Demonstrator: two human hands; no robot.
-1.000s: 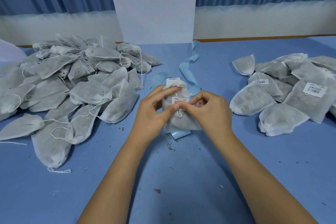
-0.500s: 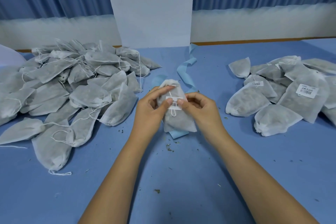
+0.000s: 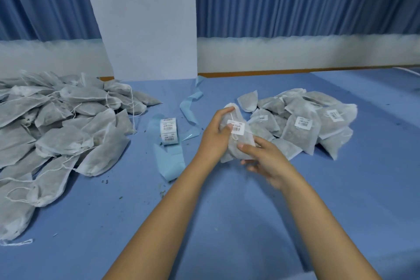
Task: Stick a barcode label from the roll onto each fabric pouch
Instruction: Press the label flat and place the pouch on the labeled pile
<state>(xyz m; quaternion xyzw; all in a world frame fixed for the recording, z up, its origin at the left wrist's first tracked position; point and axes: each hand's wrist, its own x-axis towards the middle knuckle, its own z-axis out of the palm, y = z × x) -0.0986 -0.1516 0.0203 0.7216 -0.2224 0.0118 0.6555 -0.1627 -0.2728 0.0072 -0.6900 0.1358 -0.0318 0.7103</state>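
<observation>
My left hand point(image 3: 216, 136) grips a grey fabric pouch point(image 3: 238, 151) by its left side, fingers curled over the top edge. A white barcode label point(image 3: 236, 127) is stuck on the pouch's face, over its drawstring. My right hand point(image 3: 263, 158) holds the pouch's lower end, thumb on top and fingers beneath. The label roll point(image 3: 168, 131) stands on the blue table point(image 3: 227, 223) to the left of my hands, with its blue backing strip point(image 3: 169, 161) trailing toward me.
A large heap of unlabelled pouches point(image 3: 56, 138) fills the left side. A smaller pile of labelled pouches point(image 3: 304, 125) lies just right of my hands. More blue backing strip point(image 3: 191, 107) curls behind the roll. A white panel point(image 3: 147, 20) stands at the table's back edge.
Both hands have carried the pouch to the right, toward the labelled pile, uncovering the label roll. The label now lies flat on the pouch, and my right hand has shifted to its lower end.
</observation>
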